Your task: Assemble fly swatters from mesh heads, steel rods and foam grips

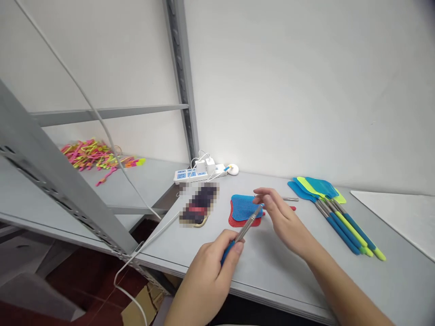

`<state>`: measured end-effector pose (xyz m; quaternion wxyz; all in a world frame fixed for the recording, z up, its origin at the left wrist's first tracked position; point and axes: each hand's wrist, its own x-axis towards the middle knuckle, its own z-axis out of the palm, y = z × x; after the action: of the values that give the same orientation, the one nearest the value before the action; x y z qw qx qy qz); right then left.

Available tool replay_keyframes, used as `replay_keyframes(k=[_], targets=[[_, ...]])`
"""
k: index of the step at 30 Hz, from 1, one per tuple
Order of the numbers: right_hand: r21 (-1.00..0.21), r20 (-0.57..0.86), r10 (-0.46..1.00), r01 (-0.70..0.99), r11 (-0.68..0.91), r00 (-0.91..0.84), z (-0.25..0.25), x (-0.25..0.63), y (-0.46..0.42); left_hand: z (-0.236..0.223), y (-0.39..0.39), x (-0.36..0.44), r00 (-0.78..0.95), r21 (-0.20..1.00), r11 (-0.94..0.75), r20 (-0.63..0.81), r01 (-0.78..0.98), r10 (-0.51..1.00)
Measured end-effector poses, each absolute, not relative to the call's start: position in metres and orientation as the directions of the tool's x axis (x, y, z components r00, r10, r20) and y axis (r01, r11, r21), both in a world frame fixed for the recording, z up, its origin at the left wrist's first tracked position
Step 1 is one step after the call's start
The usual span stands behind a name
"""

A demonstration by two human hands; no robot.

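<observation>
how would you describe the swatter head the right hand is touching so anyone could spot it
Start at the grey table and find the white power strip by the wall. Just in front of it lie two mesh swatter heads, stacked. It is the blue head on top, under the right hand; the red head only peeks out beneath.

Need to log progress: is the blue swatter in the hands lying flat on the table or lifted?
Partly lifted: the left hand holds the handle raised, the right hand is at the shaft, while the blue swatter head rests on a red head.
</observation>
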<state>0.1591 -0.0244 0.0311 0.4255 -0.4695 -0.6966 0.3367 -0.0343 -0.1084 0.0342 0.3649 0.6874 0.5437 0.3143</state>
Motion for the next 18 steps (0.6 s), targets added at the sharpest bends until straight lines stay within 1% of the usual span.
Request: replay_keyframes(k=[1, 3, 6, 8, 13, 18], targets=[[-0.817, 0.246, 0.935, 0.465, 0.342, -0.255, 0.031, 0.158, -0.011, 0.034, -0.107, -0.038, 0.169, 0.858, -0.123, 0.042, 0.499, 0.985], [-0.727, 0.195, 0.909, 0.568, 0.386, -0.368, 0.03, 0.157, 0.014, 0.033, -0.106, -0.042, 0.104, 0.884, -0.083, 0.04, 0.461, 0.994], [-0.647, 0.114, 0.852, 0.613, 0.454, -0.511, 0.03, 0.155, 0.046, 0.029, -0.104, -0.041, 0.062, 0.916, -0.057, 0.036, 0.398, 0.997], [-0.606, 0.048, 0.821, 0.637, 0.476, -0.568, 0.032, 0.154, 0.061, 0.025, -0.102, -0.038, 0.059, 0.937, -0.057, 0.039, 0.344, 0.997], [-0.55, -0.057, 0.795, 0.684, 0.48, -0.604, 0.036, 0.151, 0.079, 0.01, -0.092, -0.032, 0.158, 0.967, -0.041, 0.001, 0.25, 0.987], [-0.52, -0.074, 0.777, 0.689, 0.504, -0.625, 0.036, 0.151, 0.083, 0.0, -0.077, -0.033, 0.169, 0.965, 0.014, -0.06, 0.261, 0.984]])
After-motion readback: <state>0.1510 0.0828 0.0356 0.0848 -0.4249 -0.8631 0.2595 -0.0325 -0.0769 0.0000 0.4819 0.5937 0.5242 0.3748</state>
